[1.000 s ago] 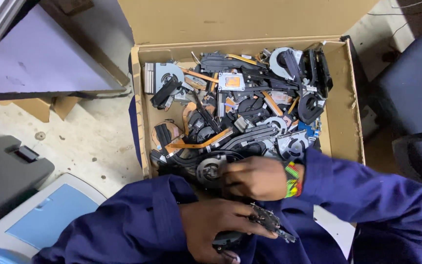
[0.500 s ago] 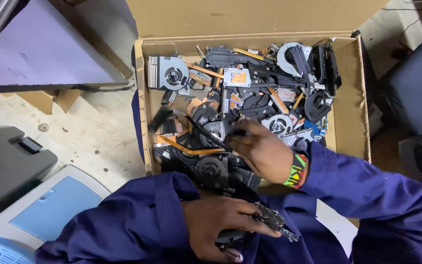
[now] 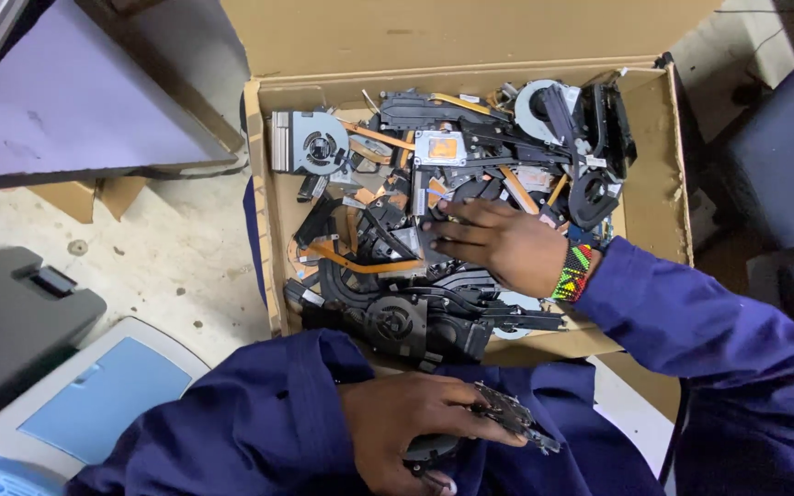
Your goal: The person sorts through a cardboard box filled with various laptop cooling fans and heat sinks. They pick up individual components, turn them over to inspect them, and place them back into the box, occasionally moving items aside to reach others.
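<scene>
An open cardboard box [image 3: 656, 156] holds a heap of several laptop cooling fans and copper heat pipes [image 3: 434, 165]. My right hand [image 3: 498, 243], with a beaded wristband, lies palm down on the parts in the middle of the box, fingers spread and pointing left. It grips nothing that I can see. My left hand [image 3: 415, 427] is low in front of the box, over my lap, closed on a small dark fan assembly [image 3: 507, 418]. A grey fan [image 3: 310, 142] lies at the box's far left corner. Both sleeves are dark blue.
A grey printer-like machine with a pale blue lid [image 3: 94, 404] stands at the lower left on a stained concrete floor [image 3: 167, 248]. A purple-grey tabletop [image 3: 66, 101] is at the upper left. A dark chair [image 3: 783, 165] stands to the right of the box.
My right hand has moved from the near edge of the box up into the middle of the heap. My left hand has kept hold of the fan assembly.
</scene>
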